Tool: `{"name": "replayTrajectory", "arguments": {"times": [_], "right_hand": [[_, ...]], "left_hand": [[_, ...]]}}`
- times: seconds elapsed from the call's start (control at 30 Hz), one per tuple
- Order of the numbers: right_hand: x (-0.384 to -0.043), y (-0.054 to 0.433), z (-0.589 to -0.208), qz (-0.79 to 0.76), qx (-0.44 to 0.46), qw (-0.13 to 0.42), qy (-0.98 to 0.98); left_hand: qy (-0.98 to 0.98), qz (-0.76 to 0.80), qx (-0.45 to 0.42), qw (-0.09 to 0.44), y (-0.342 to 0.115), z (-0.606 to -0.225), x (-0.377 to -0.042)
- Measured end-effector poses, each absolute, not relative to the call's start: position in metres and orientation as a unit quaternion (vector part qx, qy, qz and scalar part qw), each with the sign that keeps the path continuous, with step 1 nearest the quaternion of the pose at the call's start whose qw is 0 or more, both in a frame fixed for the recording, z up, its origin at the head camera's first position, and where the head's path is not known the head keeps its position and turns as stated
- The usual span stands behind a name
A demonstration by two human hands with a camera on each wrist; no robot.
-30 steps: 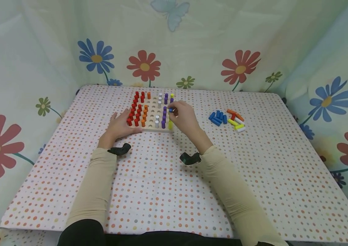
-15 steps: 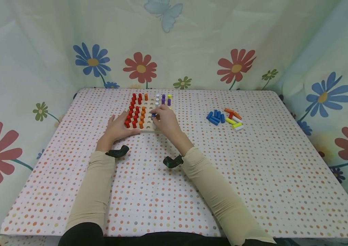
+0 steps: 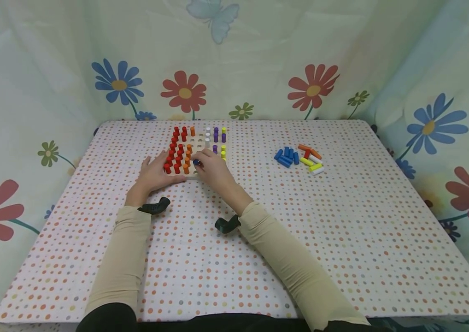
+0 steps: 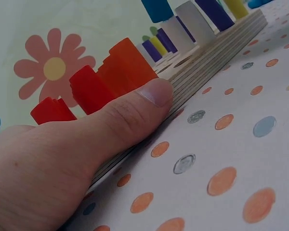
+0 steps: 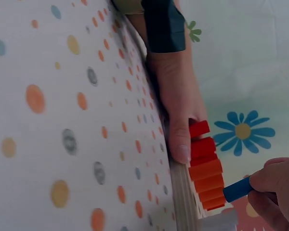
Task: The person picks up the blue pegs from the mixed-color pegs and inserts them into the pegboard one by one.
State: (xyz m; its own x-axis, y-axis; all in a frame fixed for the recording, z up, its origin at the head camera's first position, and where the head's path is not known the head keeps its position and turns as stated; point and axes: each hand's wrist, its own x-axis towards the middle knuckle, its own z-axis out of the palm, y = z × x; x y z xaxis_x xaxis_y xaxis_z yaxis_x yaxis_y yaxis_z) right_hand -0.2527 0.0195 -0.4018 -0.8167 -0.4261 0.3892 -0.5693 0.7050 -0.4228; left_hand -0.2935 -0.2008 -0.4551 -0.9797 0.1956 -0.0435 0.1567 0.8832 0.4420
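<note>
A wooden pegboard (image 3: 199, 144) stands left of the table's middle, with upright red pegs (image 3: 172, 152), orange pegs (image 3: 187, 159), white pegs (image 3: 207, 137), purple pegs (image 3: 215, 137) and yellow pegs (image 3: 224, 148) in columns. My left hand (image 3: 151, 174) rests against its near left corner. Its thumb lies straight along the front edge in the left wrist view; its other fingers are mostly hidden there. My right hand (image 3: 217, 171) pinches a blue peg (image 5: 237, 190) over the holes between the orange and white columns. The peg is tilted and clear of the board in the right wrist view.
Right of the board lies a loose pile of blue pegs (image 3: 286, 157). Beside it lie mixed orange, red, yellow and white pegs (image 3: 312, 160). A dotted cloth covers the table (image 3: 284, 258), and a flowered curtain (image 3: 267, 55) hangs behind it.
My right hand has carried the blue peg leftward from the board's right side, then slightly nearer the front edge. My left hand has stayed at the board's corner; the head view has shifted slightly.
</note>
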Motion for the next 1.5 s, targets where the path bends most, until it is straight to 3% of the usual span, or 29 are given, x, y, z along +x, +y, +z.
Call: {"name": "replayTrajectory", "arguments": {"times": [0.27,0.73,1.5], "right_hand": [[-0.253,0.016,-0.414,0.229,0.286,0.122,-0.922],[-0.251,0.015,-0.418,0.209,0.295,0.157,-0.919],[-0.254,0.013,-0.417,0.212,0.3,0.139,-0.92]], "left_hand": [[0.969,0.225,0.095,0.038,-0.2,-0.456,-0.295],[0.968,0.23,0.096,0.038,-0.202,-0.459,-0.297],[0.966,0.238,0.091,0.048,-0.201,-0.455,-0.296]]}}
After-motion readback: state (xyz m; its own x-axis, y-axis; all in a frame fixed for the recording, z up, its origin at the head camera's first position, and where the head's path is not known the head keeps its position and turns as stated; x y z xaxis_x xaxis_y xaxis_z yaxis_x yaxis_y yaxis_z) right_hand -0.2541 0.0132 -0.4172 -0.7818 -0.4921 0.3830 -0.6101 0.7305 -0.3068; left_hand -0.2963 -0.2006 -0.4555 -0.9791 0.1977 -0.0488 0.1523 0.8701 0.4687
